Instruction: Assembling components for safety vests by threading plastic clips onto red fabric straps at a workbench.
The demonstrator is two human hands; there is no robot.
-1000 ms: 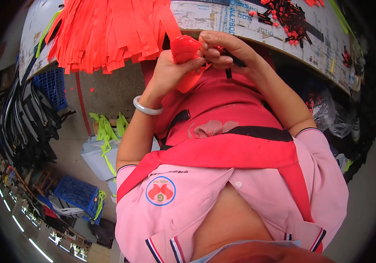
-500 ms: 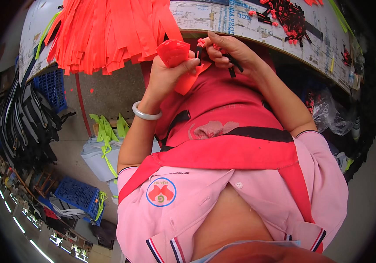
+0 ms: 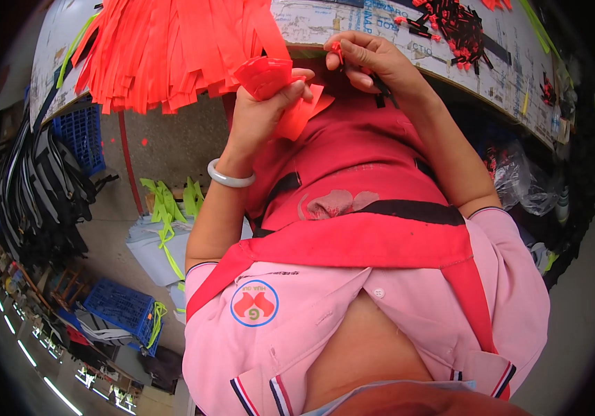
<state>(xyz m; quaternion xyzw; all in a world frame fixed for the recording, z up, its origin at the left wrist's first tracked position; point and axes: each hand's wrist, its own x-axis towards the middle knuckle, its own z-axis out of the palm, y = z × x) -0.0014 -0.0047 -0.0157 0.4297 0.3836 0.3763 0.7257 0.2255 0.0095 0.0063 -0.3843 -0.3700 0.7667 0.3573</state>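
Left hand (image 3: 269, 104), just short of 12 o'clock: fingers closed round a folded red bunch (image 3: 264, 75), thumb laid over it, the upper part fanned above the fist and a flat tail hanging below toward the apron (image 3: 360, 163). Right hand (image 3: 374, 62), at 1 o'clock: thumb and forefinger nearly together on a small red-tipped piece (image 3: 337, 53), other fingers curled loosely with black ends (image 3: 383, 87) poking out beneath; how many pieces sit in that palm is hard to say, the fingers hiding them. Hands near each other, not touching; bunch and piece apart. At 11, the heap (image 3: 179, 62) of long red strips lies thick over the edge of the table (image 3: 325, 26), ends hanging. Between 1 and 2, a loose pile (image 3: 455, 31) of black-and-red bits on the same top. Progress, by my judgement: mid-run. Heap well stocked, so much is left there; pile sizeable, apparently the same kind as the pieces held; bunch and piece not joined, so this round reads as unfinished. Round about: black straps (image 3: 40, 187) at 9, green strips (image 3: 165, 204) nearer in, blue crate (image 3: 120, 305) at 8, clear bag (image 3: 530, 187) at 3.
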